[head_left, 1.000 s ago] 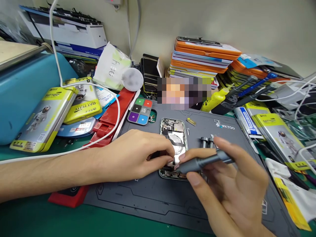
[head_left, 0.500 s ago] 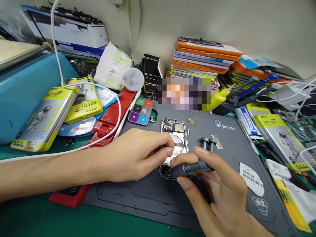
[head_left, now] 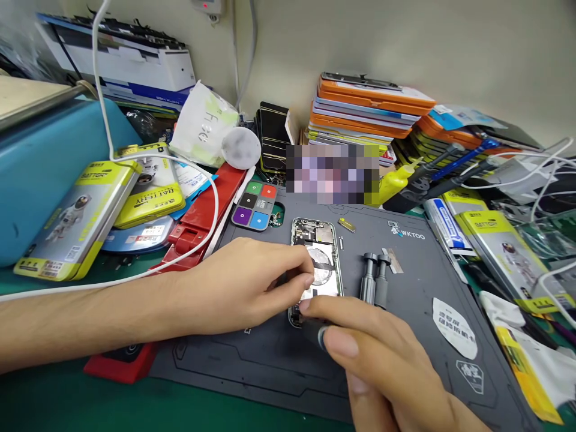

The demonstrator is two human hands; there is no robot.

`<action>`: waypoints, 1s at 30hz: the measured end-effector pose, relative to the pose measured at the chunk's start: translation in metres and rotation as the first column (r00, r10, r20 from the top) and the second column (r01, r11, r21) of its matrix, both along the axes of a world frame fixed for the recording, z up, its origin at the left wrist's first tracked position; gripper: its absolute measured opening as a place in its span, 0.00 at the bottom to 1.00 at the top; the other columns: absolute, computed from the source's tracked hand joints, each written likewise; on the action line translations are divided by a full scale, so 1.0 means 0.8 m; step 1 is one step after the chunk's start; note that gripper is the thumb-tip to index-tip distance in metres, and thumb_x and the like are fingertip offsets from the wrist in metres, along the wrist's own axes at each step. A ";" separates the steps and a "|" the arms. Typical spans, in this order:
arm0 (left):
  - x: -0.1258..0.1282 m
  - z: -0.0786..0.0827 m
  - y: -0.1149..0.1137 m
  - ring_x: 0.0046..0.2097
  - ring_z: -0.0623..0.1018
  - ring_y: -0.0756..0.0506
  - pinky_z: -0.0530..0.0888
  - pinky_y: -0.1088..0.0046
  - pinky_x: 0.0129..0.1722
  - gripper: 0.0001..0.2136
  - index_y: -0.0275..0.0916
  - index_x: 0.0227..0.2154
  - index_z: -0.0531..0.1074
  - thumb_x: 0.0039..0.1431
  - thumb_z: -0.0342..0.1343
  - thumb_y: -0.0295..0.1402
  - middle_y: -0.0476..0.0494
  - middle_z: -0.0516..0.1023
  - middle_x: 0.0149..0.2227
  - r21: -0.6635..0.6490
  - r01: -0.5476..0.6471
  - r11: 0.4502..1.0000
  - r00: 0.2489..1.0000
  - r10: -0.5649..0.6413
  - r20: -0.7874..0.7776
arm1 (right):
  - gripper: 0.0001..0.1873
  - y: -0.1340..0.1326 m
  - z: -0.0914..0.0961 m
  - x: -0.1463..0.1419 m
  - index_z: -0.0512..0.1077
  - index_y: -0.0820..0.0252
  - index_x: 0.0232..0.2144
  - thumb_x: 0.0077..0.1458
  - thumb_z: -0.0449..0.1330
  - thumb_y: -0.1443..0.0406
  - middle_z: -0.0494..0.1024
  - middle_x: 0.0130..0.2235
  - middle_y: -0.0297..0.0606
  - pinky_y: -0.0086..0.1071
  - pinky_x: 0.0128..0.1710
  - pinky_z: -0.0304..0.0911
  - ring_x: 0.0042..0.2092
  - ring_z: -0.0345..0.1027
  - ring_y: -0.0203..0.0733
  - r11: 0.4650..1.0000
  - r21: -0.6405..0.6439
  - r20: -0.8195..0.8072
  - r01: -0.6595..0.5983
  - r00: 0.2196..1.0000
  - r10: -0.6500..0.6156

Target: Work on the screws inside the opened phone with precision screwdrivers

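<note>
An opened smartphone (head_left: 324, 271) lies on the grey work mat (head_left: 252, 366), its inner boards and a round coil showing. My left hand (head_left: 256, 285) reaches over its left edge, thumb and forefinger pressed together; anything between them is too small to make out. My right hand (head_left: 387, 354) grips a dark screwdriver (head_left: 314, 333) at the phone's lower end. Its tip is hidden, and my right index finger reaches over the lower part of the phone. Two more screwdrivers (head_left: 368, 282) lie side by side right of the phone.
A screw tray with coloured squares (head_left: 255, 206) sits at the mat's upper left. A small gold-coloured part (head_left: 347, 225) lies above the phone. Battery boxes (head_left: 78, 219) stand left, a white cable (head_left: 216, 204) loops nearby, and orange cases (head_left: 373, 96) are stacked behind.
The screwdriver in my right hand has swung from lying across the phone's lower end to pointing more toward me, uncovering the two screwdrivers. My left hand stays nearly in place.
</note>
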State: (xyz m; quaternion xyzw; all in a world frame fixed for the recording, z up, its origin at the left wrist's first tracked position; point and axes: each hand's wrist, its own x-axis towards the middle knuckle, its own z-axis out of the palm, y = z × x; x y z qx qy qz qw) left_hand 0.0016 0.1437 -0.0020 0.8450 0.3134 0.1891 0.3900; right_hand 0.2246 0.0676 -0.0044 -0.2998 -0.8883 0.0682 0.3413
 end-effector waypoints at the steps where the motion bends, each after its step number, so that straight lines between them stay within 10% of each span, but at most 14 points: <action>1: 0.000 0.000 0.000 0.33 0.74 0.54 0.63 0.76 0.32 0.06 0.42 0.40 0.75 0.73 0.53 0.34 0.57 0.79 0.34 0.009 -0.001 1.000 1.000 0.001 0.003 | 0.22 -0.002 0.000 0.001 0.69 0.60 0.55 0.60 0.52 0.77 0.81 0.51 0.47 0.33 0.48 0.76 0.52 0.79 0.42 1.000 0.011 0.001 0.010 1.000 -0.010; 14: 0.000 -0.007 0.005 0.38 0.77 0.54 0.67 0.79 0.38 0.02 0.40 0.39 0.78 0.69 0.62 0.30 0.56 0.81 0.38 0.094 0.049 0.994 0.995 -0.056 0.079 | 0.46 -0.004 -0.021 0.008 0.53 0.55 0.74 0.59 0.60 0.81 0.78 0.56 0.43 0.33 0.55 0.75 0.56 0.75 0.41 0.980 -0.196 -0.238 0.018 0.969 -0.066; 30: -0.001 -0.008 0.007 0.44 0.80 0.52 0.69 0.80 0.44 0.05 0.40 0.43 0.81 0.72 0.60 0.32 0.52 0.81 0.43 0.021 0.154 0.988 0.986 -0.155 0.058 | 0.39 -0.002 -0.012 0.004 0.54 0.53 0.72 0.64 0.55 0.81 0.75 0.53 0.45 0.31 0.38 0.74 0.45 0.75 0.38 0.942 -0.318 -0.406 0.106 0.883 -0.237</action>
